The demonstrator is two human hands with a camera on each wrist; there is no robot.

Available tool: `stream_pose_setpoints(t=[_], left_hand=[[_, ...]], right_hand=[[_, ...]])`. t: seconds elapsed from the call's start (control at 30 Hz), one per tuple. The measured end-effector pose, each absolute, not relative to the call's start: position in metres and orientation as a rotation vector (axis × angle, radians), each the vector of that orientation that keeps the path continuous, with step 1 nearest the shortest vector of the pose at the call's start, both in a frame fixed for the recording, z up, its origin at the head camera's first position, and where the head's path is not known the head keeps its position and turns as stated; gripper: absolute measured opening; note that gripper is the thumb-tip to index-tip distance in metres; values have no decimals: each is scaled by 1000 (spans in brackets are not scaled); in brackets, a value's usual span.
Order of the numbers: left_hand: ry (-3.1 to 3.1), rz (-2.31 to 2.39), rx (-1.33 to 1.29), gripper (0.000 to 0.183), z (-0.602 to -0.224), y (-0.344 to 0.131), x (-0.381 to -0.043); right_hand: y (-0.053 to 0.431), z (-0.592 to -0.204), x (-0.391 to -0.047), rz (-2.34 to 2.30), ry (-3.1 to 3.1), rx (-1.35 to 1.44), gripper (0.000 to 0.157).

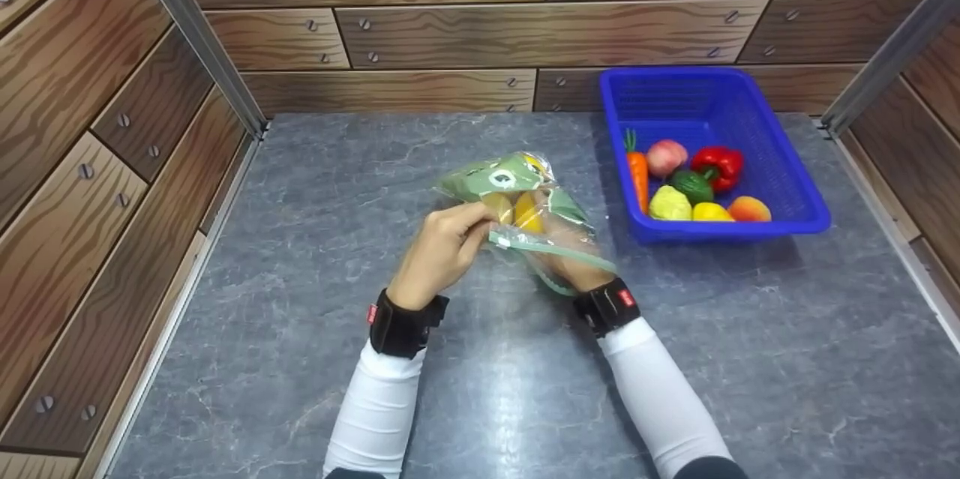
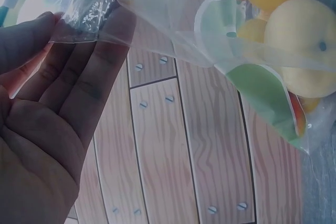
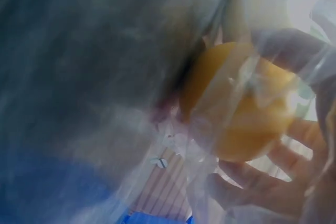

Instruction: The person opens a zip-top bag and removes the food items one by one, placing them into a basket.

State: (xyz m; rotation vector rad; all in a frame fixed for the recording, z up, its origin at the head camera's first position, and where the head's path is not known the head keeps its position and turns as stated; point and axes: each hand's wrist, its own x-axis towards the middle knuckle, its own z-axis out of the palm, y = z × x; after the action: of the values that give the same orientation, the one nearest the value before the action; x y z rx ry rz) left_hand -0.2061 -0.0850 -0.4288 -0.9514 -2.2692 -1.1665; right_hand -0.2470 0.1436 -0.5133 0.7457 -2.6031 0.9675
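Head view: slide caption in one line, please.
Left hand pinches a green-printed clear bag; right hand inside holds a yellow-orange fruit; a blue basket of produce stands at right.

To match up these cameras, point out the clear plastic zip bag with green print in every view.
Head: clear plastic zip bag with green print, around the picture's middle.
Left wrist: across the top and down the right side.
Right wrist: hazy film over much of the picture.
Shared landmark: brown wood-grain panelling with screw heads, along the top, lower middle and bottom respectively.
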Motion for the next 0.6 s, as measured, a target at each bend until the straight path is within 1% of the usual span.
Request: stream_pose_setpoints(t=[0.03,0.07,0.1,0.13,0.2,0.3,0.37,0.5,0.6], left_hand=[[-2269,-1168,-955,7,-429,-85,-206],[-2268,-1169,-956,7,-429,-85,-206],[-2265,-1168,-956,7,-429,-85,-206],[-2264,-1169,-957,7,-429,-85,-206],[-2261,-1166,-957,8,-429,-86,-206],[-2257,-1162,-956,9,-429,-87,-206],[-2255,-1160,-952,9,-429,-87,-207],[-2256,-1161,-938,9,-429,-88,-206],[-2262,-1166,-928,10,-429,-89,-206]], right_hand=[[144,-513,-247,1079,-2621,697,75],[144,-513,-248,1044,-2654,680,79],[145,-512,-247,910,-2683,662,85],[145,-511,-247,856,-2711,646,88],[145,-510,-247,796,-2737,621,89],[145,-509,-248,834,-2747,602,87],[144,-509,-249,920,-2727,601,80],[142,-507,-250,1040,-2661,663,52],[142,-503,-248,1013,-2626,695,36]])
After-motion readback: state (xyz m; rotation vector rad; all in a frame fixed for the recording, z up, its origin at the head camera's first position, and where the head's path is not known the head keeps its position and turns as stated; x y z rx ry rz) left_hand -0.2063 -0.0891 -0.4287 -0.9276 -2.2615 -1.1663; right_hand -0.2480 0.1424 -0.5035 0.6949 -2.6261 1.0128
